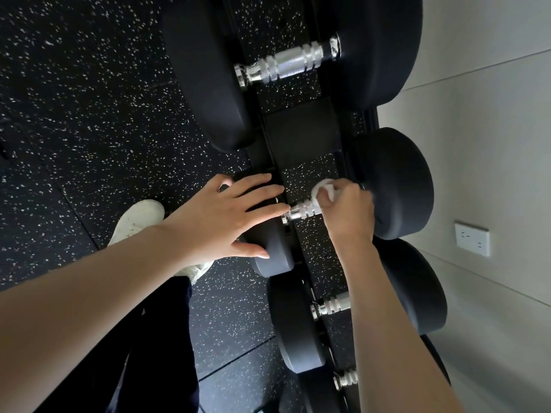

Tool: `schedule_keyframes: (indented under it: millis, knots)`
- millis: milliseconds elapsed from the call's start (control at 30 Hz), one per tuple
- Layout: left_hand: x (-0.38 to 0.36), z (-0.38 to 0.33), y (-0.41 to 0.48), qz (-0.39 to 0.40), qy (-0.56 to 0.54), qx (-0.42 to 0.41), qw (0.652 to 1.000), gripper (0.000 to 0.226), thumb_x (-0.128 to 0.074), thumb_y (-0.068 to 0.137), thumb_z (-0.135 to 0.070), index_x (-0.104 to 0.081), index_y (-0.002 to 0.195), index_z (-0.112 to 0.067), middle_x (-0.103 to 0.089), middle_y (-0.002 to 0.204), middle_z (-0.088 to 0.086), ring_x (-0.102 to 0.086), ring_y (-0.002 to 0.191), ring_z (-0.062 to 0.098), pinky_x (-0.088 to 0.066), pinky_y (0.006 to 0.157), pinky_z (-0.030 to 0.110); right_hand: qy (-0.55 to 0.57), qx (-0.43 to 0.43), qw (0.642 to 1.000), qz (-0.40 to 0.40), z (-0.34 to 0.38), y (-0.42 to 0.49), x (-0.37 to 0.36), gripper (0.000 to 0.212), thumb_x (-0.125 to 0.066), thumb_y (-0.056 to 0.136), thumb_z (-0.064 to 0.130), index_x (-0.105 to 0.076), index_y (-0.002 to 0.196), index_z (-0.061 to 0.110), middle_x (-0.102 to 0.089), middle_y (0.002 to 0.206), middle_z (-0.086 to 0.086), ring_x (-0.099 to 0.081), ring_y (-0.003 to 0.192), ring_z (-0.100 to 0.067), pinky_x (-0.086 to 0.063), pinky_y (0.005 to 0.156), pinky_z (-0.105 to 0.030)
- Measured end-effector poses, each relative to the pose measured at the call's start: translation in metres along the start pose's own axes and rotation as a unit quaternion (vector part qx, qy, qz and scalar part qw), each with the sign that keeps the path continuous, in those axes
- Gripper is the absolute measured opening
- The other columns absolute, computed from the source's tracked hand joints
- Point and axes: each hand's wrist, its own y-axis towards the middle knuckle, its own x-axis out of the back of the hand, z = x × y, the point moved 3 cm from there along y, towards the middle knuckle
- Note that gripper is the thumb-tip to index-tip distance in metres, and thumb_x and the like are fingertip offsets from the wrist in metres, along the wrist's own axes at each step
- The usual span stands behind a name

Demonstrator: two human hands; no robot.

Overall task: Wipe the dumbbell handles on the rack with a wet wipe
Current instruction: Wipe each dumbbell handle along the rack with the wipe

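The rack point(301, 135) carries four dumbbells that you can see, each lying across its rails with a chrome bar spanning the gap. Your right hand point(348, 210) is on the second dumbbell point(396, 186), the one next to the largest dumbbell point(381, 49). Its grip is clenched around a wadded white wet wipe point(326, 187), which is pressed on the handle point(304, 210) toward the dumbbell's wall-side head. The other half of that handle shows bare and shiny. The back of the hand probably hides fingers wrapped under the bar, but I cannot tell.

Your left hand point(226, 216) lies flat on the same dumbbell's other head, grip released and fingers straight and spread. The fingertips reach the bare end of the handle. On the side of that dumbbell away from the largest one, your right forearm crosses over the two remaining dumbbells' handles.
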Motion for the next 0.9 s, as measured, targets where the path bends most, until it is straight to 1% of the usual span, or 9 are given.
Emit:
schedule_keyframes:
  millis: [67,133,233,300,433,567,667,800,900]
  knots:
    - [0.000,0.000,0.000,-0.004,-0.002,0.001,1.000,0.071,-0.029,0.082,-0.067,-0.041,0.139,-0.027,-0.043,0.146,0.000,-0.034,0.136,0.023,-0.042,0.090,0.043,-0.006,-0.007,1.000,-0.019,-0.006,0.003,0.003,0.023,-0.051,0.088,0.028,-0.066,0.097,0.012,-0.065,0.084,-0.015,-0.061,0.078,-0.032,-0.039,0.059,-0.028]
    - [0.000,-0.001,-0.001,-0.004,-0.004,0.001,1.000,0.071,-0.030,0.082,-0.067,-0.040,0.139,-0.027,-0.043,0.146,0.000,-0.033,0.137,0.023,-0.041,0.091,0.043,-0.011,-0.012,0.999,-0.030,-0.008,0.005,0.004,0.025,-0.051,0.088,0.028,-0.066,0.098,0.011,-0.065,0.086,-0.016,-0.062,0.080,-0.034,-0.042,0.061,-0.029]
    - [0.000,-0.001,-0.001,-0.001,-0.005,0.003,1.000,0.071,-0.029,0.082,-0.067,-0.039,0.140,-0.027,-0.042,0.147,0.000,-0.032,0.137,0.023,-0.041,0.092,0.043,-0.023,-0.027,0.998,-0.053,-0.007,0.005,0.007,0.027,-0.050,0.092,0.028,-0.062,0.103,0.007,-0.065,0.094,-0.018,-0.062,0.088,-0.036,-0.048,0.070,-0.036]
    - [-0.001,-0.001,-0.001,0.002,-0.006,0.005,1.000,0.071,-0.029,0.082,-0.067,-0.040,0.140,-0.027,-0.041,0.147,0.000,-0.032,0.137,0.023,-0.041,0.092,0.044,-0.030,-0.039,0.996,-0.077,-0.003,0.003,0.009,0.027,-0.048,0.094,0.026,-0.060,0.104,0.005,-0.064,0.098,-0.020,-0.061,0.092,-0.038,-0.047,0.073,-0.038]
    - [-0.001,-0.001,-0.001,0.001,-0.007,0.005,1.000,0.071,-0.028,0.082,-0.067,-0.040,0.140,-0.028,-0.041,0.147,0.000,-0.030,0.138,0.022,-0.041,0.092,0.044,0.007,-0.068,0.992,-0.106,-0.001,0.000,0.008,0.023,-0.049,0.094,0.024,-0.061,0.103,0.006,-0.064,0.099,-0.020,-0.060,0.094,-0.039,-0.047,0.074,-0.039]
    - [-0.001,-0.001,-0.001,-0.001,-0.009,0.006,1.000,0.072,-0.029,0.082,-0.067,-0.042,0.140,-0.027,-0.041,0.148,0.000,-0.031,0.138,0.022,-0.041,0.092,0.044,0.039,-0.061,0.992,-0.102,-0.006,0.002,0.005,0.024,-0.054,0.090,0.025,-0.064,0.099,0.006,-0.066,0.091,-0.019,-0.062,0.087,-0.037,-0.047,0.069,-0.034]
    - [0.000,-0.001,-0.002,0.001,-0.009,0.007,1.000,0.072,-0.029,0.082,-0.067,-0.043,0.140,-0.027,-0.041,0.148,0.000,-0.032,0.138,0.022,-0.042,0.092,0.044,0.054,-0.043,0.993,-0.098,-0.009,0.002,0.005,0.023,-0.056,0.088,0.024,-0.065,0.097,0.005,-0.066,0.086,-0.017,-0.063,0.082,-0.035,-0.041,0.063,-0.028]
    - [0.001,-0.001,-0.002,0.007,-0.002,0.007,1.000,0.074,-0.027,0.082,-0.069,-0.043,0.141,-0.027,-0.040,0.148,-0.001,-0.031,0.139,0.022,-0.042,0.093,0.044,0.075,-0.032,0.991,-0.105,-0.011,-0.001,0.007,0.023,-0.057,0.087,0.024,-0.065,0.102,0.009,-0.067,0.088,-0.016,-0.061,0.083,-0.031,-0.033,0.062,-0.022]
    - [0.001,-0.003,-0.001,0.001,-0.002,0.006,1.000,0.073,-0.028,0.082,-0.068,-0.044,0.140,-0.026,-0.041,0.148,0.000,-0.032,0.138,0.023,-0.042,0.092,0.044,0.102,-0.011,0.989,-0.104,-0.012,-0.002,0.002,0.022,-0.059,0.086,0.024,-0.067,0.101,0.009,-0.067,0.087,-0.015,-0.059,0.075,-0.026,-0.030,0.059,-0.015]
